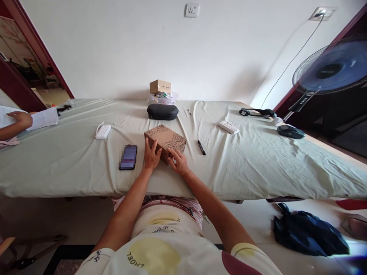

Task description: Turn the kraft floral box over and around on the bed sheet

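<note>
A brown cardboard box (166, 136) with dark swirling line patterns sits at an angle on the cloth-covered table in front of me. My left hand (151, 156) lies against the box's near left side, its fingers stretched and apart. At the near corner, my right hand (178, 162) has its fingers bent over the edge and gripping there; the thumb is partly hidden. Left of the box lies a phone (128, 157) with a blurred screen. A black pen (201, 147) rests on the cloth to the right.
Behind the box stand a black zip case (162, 112) and a plastic tub (163, 100) carrying a small carton (160, 86). White power banks (103, 131) lie on both sides. Black headphones (257, 112) and a dark case (291, 131) sit right, near a fan (329, 70). Another person's hand (22, 119) holds papers at left.
</note>
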Available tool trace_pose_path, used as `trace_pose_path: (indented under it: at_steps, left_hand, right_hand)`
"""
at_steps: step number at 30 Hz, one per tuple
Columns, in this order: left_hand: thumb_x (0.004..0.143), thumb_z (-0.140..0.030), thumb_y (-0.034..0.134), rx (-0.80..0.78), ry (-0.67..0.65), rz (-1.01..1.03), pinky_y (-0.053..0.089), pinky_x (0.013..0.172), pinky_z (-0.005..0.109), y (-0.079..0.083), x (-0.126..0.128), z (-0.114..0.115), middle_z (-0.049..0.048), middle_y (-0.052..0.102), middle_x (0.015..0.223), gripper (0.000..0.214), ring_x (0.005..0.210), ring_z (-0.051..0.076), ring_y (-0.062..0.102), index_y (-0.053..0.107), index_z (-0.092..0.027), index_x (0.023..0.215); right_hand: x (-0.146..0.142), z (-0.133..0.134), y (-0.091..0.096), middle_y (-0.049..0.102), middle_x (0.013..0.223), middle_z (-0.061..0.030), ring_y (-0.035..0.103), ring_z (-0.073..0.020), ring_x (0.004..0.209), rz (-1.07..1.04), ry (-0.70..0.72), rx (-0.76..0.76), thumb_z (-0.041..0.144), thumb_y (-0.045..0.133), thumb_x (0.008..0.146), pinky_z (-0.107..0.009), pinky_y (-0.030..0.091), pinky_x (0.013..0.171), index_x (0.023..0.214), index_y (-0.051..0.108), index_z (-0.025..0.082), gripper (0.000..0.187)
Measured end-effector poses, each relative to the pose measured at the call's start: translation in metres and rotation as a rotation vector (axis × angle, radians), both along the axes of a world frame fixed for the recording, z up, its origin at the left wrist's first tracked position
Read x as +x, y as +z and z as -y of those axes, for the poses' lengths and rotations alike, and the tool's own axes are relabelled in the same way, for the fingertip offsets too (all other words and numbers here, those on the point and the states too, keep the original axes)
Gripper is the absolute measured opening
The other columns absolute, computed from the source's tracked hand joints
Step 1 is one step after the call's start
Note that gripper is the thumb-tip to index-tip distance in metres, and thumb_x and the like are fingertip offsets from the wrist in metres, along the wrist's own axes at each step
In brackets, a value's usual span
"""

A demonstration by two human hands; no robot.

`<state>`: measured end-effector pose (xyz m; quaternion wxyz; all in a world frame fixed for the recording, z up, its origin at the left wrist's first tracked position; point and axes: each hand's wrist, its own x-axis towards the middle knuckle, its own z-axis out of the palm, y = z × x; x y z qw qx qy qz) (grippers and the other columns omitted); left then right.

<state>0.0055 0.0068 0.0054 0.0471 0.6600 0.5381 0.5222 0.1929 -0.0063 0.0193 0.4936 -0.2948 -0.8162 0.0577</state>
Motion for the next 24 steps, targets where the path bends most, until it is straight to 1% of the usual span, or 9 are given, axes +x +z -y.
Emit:
trace_pose_path:
  at_steps: [2,4,7,9,14,16,19,22,24]
  left_hand:
    - [0.097,-0.057,0.05,0.04,-0.089,-0.081,0.021,0.127,0.055,0.004,0.004,0.005,0.0164,0.012,0.173,0.061,0.161,0.034,0.012,0.052,-0.022,0.148]
    - [0.093,-0.059,0.058,0.045,-0.136,-0.122,0.023,0.126,0.056,0.007,0.008,0.009,0.0174,0.013,0.172,0.065,0.161,0.036,0.013,0.053,-0.021,0.146]
    - [0.087,-0.058,0.068,0.026,-0.135,-0.129,0.025,0.126,0.055,0.01,0.011,0.011,0.0179,0.015,0.171,0.069,0.16,0.036,0.016,0.054,-0.021,0.144]
    - [0.087,-0.053,0.069,0.017,-0.121,-0.126,0.025,0.127,0.054,0.011,0.011,0.012,0.0172,0.016,0.171,0.066,0.16,0.035,0.017,0.055,-0.021,0.143]
    - [0.092,-0.045,0.062,0.062,-0.155,-0.113,0.026,0.127,0.05,0.009,0.009,0.01,0.0167,0.019,0.171,0.059,0.159,0.032,0.02,0.053,-0.018,0.145]
    - [0.096,-0.045,0.056,0.094,-0.179,-0.072,0.027,0.127,0.049,0.004,0.008,0.007,0.0149,0.023,0.17,0.055,0.158,0.031,0.025,0.053,-0.019,0.145]
    - [0.101,-0.045,0.047,0.104,-0.194,0.004,0.03,0.127,0.046,-0.003,0.006,0.0,0.0111,0.033,0.167,0.05,0.155,0.027,0.032,0.053,-0.023,0.146]
    - [0.103,-0.044,0.041,0.113,-0.206,0.039,0.031,0.127,0.044,-0.008,0.003,-0.007,0.0109,0.048,0.158,0.051,0.152,0.024,0.038,0.049,-0.024,0.149]
    - [0.104,-0.044,0.04,0.124,-0.201,0.045,0.03,0.128,0.044,-0.01,0.002,-0.009,0.0121,0.053,0.154,0.051,0.151,0.023,0.04,0.047,-0.023,0.15]
  right_hand:
    - [-0.001,0.0,0.0,0.069,0.1,-0.0107,0.068,-0.0248,0.089,0.026,-0.011,-0.026,0.039,0.045,0.101,-0.043,0.061,0.086,0.14,0.06,0.024,0.044]
    - [0.0,-0.002,0.0,0.071,0.102,-0.0112,0.069,-0.0254,0.091,0.012,-0.069,-0.07,0.042,0.043,0.102,-0.043,0.06,0.088,0.138,0.062,0.025,0.044]
    - [0.008,-0.008,0.0,0.072,0.107,-0.0117,0.07,-0.0264,0.092,-0.064,-0.205,-0.15,0.047,0.043,0.102,-0.043,0.059,0.09,0.133,0.066,0.025,0.045]
    - [0.015,-0.014,0.0,0.073,0.108,-0.0109,0.069,-0.0265,0.094,-0.134,-0.309,-0.2,0.049,0.043,0.102,-0.042,0.057,0.091,0.133,0.066,0.024,0.046]
    - [0.035,-0.03,-0.003,0.069,0.083,-0.0031,0.063,-0.0216,0.075,-0.297,-0.498,-0.337,0.055,0.044,0.099,-0.036,0.053,0.081,0.141,0.059,0.022,0.055]
    - [0.038,-0.034,-0.005,0.067,0.078,-0.0015,0.061,-0.02,0.07,-0.332,-0.518,-0.387,0.059,0.047,0.096,-0.034,0.05,0.076,0.135,0.061,0.02,0.058]
    - [0.04,-0.038,-0.007,0.064,0.072,-0.0009,0.06,-0.0192,0.068,-0.33,-0.503,-0.458,0.063,0.049,0.093,-0.031,0.046,0.071,0.116,0.067,0.017,0.055]
    - [0.039,-0.037,-0.006,0.06,0.067,0.0014,0.059,-0.018,0.065,-0.316,-0.462,-0.497,0.06,0.049,0.092,-0.03,0.043,0.068,0.107,0.066,0.018,0.047]
    - [0.038,-0.036,-0.004,0.059,0.066,0.0027,0.057,-0.0173,0.063,-0.318,-0.441,-0.507,0.057,0.05,0.091,-0.029,0.042,0.067,0.103,0.064,0.019,0.042]
